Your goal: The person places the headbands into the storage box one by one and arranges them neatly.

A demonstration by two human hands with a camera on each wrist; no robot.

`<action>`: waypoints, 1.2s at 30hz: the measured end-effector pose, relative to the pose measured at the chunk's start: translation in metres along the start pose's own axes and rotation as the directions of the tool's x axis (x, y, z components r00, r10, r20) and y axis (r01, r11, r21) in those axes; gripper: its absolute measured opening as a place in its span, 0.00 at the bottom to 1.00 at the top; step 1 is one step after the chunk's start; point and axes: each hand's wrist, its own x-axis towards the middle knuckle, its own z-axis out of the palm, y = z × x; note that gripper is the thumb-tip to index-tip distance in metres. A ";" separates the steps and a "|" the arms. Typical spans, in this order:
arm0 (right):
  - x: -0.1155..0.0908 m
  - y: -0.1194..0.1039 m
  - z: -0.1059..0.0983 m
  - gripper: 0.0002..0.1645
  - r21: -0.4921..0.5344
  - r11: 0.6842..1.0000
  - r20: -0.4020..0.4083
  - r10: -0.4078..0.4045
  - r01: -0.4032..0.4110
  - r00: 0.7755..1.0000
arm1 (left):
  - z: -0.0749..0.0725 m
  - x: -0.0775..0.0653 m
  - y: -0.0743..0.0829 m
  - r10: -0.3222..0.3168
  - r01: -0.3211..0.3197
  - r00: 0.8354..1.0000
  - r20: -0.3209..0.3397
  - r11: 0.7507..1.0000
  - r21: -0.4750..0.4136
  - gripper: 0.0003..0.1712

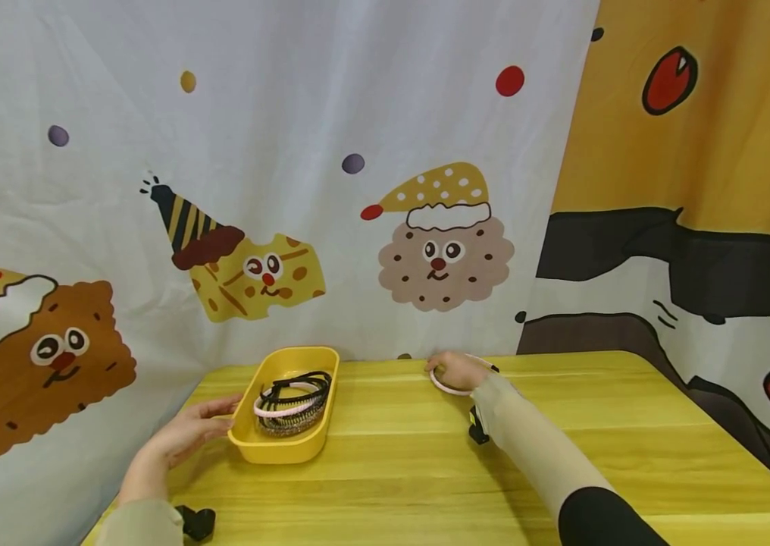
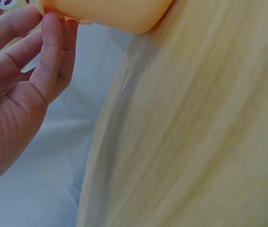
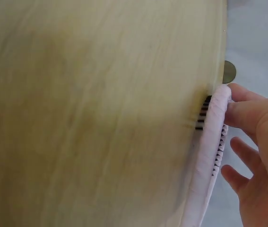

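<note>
My right hand (image 1: 458, 371) pinches a pale pink padded headband (image 3: 207, 151) by one end, close to the table's far edge. Dark comb-like teeth show along its inner side in the right wrist view. On the left, my left hand (image 1: 187, 432) has its fingertips at the rim of a yellow plastic basket (image 1: 283, 453), which stands on the table. The left wrist view shows thumb and a finger meeting at that rim (image 2: 100, 12). Inside the basket lie several headbands, among them black ones (image 1: 322, 379), a pink one (image 1: 283, 412) and a glittery brownish one (image 1: 283, 431).
The yellow wood-grain table (image 1: 385, 470) ends at the back against a white curtain (image 1: 358, 76) printed with cartoon biscuits and cheese. An orange, black and white printed cloth (image 1: 733, 167) hangs on the right. Black wrist devices (image 1: 197, 523) sit at both sleeves.
</note>
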 end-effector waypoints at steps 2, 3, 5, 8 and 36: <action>0.000 0.001 -0.001 0.19 0.005 1.000 -0.017 -0.009 0.009 1.000 | 0.000 0.000 0.000 0.002 -0.002 1.000 0.002 1.000 0.000 0.39; -0.001 0.001 -0.002 0.20 0.009 1.000 -0.024 -0.008 0.008 1.000 | 0.000 0.000 0.000 0.002 -0.002 1.000 0.001 1.000 -0.002 0.39; -0.001 0.003 -0.003 0.20 0.018 1.000 -0.033 -0.004 0.004 0.999 | 0.000 0.000 0.001 0.000 0.000 1.000 -0.002 1.000 -0.002 0.39; -0.001 0.007 -0.004 0.18 0.018 1.000 -0.036 -0.019 0.019 0.999 | 0.001 0.000 0.002 -0.006 0.006 1.000 -0.007 1.000 -0.005 0.39; -0.028 0.031 -0.025 0.08 0.364 0.927 0.038 0.087 -0.095 0.996 | 0.000 0.001 0.000 0.015 -0.015 1.000 -0.001 1.000 -0.008 0.39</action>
